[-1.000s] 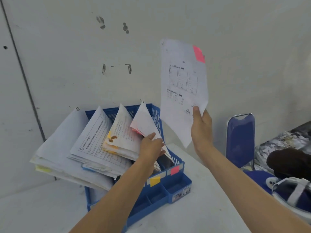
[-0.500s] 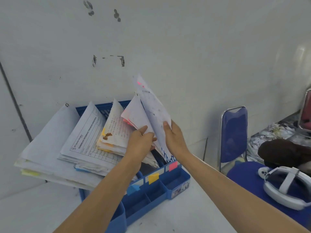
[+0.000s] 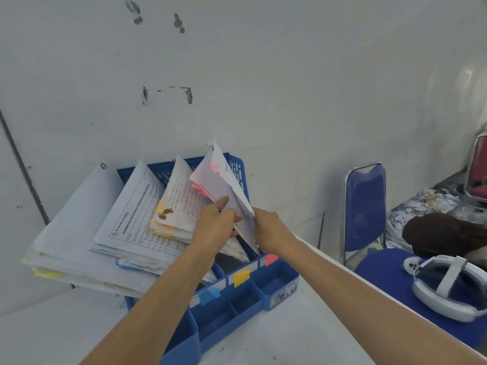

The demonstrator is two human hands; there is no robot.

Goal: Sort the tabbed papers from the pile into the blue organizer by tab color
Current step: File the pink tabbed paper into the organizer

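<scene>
while the right hand (image 3: 271, 230) grips the right edge of the sheet (image 3: 238, 196), its fingers hidden behind the paper, the left hand (image 3: 216, 227) sits just beside it with fingers curled on the stack (image 3: 203, 183) of pink-tabbed papers in the right-most slot of the organizer (image 3: 279, 284), holding that stack over to the left. the sheet stands steeply on end. its long axis runs from a top corner up by the wall, past its pink tab (image 3: 214, 167), down to a bottom corner that appears to be in the gap between the stack and the organizer's right wall, just behind the pink label (image 3: 271, 259). so the slot lies below and slightly ahead of both hands, and the right hand is the nearer one and the one carrying the sheet. the organizer sits at the far edge of the table (image 3: 303, 327), by the wall, with the yellow label (image 3: 241, 277) and blue label (image 3: 209, 295) marking slots further left. what remains, as i judge it, is a short slide down along the sheet's own length. the pile to be sorted does not show.
</scene>
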